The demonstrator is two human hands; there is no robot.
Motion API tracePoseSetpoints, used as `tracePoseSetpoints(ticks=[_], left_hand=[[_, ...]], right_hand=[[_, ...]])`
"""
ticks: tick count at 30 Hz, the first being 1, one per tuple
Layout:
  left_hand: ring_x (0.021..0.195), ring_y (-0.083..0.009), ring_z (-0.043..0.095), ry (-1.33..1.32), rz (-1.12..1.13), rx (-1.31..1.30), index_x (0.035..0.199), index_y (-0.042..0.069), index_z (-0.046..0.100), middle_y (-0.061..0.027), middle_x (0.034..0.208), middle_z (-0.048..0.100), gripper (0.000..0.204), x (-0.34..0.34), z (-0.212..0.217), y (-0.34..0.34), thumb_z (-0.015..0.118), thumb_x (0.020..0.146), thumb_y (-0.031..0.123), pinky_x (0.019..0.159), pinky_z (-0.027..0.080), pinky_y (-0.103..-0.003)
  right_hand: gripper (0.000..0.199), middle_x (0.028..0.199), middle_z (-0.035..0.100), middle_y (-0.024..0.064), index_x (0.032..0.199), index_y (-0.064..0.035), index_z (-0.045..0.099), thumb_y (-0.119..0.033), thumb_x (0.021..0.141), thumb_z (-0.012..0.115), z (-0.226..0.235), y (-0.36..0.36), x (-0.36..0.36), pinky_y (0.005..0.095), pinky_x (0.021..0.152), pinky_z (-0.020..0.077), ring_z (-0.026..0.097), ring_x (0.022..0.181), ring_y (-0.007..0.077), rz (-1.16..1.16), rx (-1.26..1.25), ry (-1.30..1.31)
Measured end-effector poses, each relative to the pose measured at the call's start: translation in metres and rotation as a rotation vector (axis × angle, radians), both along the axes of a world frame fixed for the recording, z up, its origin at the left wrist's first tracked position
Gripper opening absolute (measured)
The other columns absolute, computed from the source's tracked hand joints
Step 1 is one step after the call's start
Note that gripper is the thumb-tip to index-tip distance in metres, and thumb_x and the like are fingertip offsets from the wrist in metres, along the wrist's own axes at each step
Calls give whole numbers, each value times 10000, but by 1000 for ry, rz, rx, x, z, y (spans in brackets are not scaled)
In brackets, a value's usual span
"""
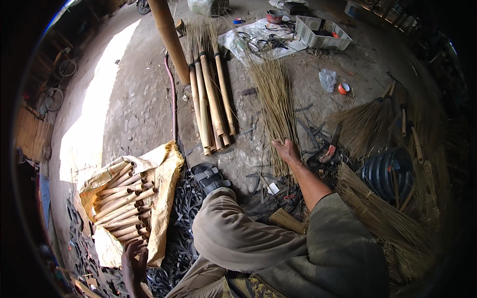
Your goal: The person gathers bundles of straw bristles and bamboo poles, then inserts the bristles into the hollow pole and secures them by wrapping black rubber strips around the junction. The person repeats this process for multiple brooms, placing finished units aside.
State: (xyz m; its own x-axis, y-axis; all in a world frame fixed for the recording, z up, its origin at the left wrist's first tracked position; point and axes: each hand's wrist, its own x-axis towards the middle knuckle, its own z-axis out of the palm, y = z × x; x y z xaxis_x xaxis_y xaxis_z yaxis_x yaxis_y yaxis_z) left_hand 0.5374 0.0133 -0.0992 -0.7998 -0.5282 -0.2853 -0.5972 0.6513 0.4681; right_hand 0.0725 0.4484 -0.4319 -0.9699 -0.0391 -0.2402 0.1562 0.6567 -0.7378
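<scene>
A long bundle of thin broom sticks (273, 94) lies on the floor ahead of me, its fine tips pointing away. My right hand (286, 150) is closed around sticks near the bundle's near end, thumb to the left. At the lower left, my left hand (134, 256) hovers by the near end of a pile of short bamboo tubes (124, 201). Its fingers are bent and apart, with nothing seen in them. The tubes lie on an opened yellowish woven sack (166, 191).
Several brooms with bamboo handles (213, 99) lie by a slanting bamboo post (169, 39). Black rubber strips (174, 233) cover the floor beside my foot. On the right are loose broom bundles (377, 208) and a dark ribbed container (387, 174). A white plastic basket (323, 42) stands far off.
</scene>
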Motion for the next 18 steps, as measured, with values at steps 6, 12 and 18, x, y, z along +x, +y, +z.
tracePoseSetpoints(ticks=[6, 12, 18], left_hand=[[1094, -347, 675, -42, -128, -80, 1185, 33, 689, -187, 1179, 668, 319, -49, 13, 5, 743, 875, 86, 939, 551, -410], [1056, -309, 676, -32, -205, -101, 1184, 30, 692, -144, 1187, 685, 305, -88, 20, 16, 736, 888, 91, 930, 537, -396], [1003, -309, 695, -40, -287, -81, 1175, 43, 704, -159, 1197, 678, 316, -129, 16, 29, 765, 875, 119, 868, 556, -387]], right_hand=[[471, 1072, 688, 238, 1127, 33, 630, -323, 870, 801, -84, -35, 29, 460, 888, 526, 677, 1028, 384, -18, 74, 24], [672, 1407, 553, 333, 1434, 90, 474, -218, 885, 711, -115, -42, 36, 456, 1112, 450, 539, 1336, 440, -2, 163, -253], [550, 1418, 547, 326, 1402, 38, 536, -211, 923, 640, -58, -36, 34, 476, 1096, 456, 534, 1342, 446, -39, 191, -327]])
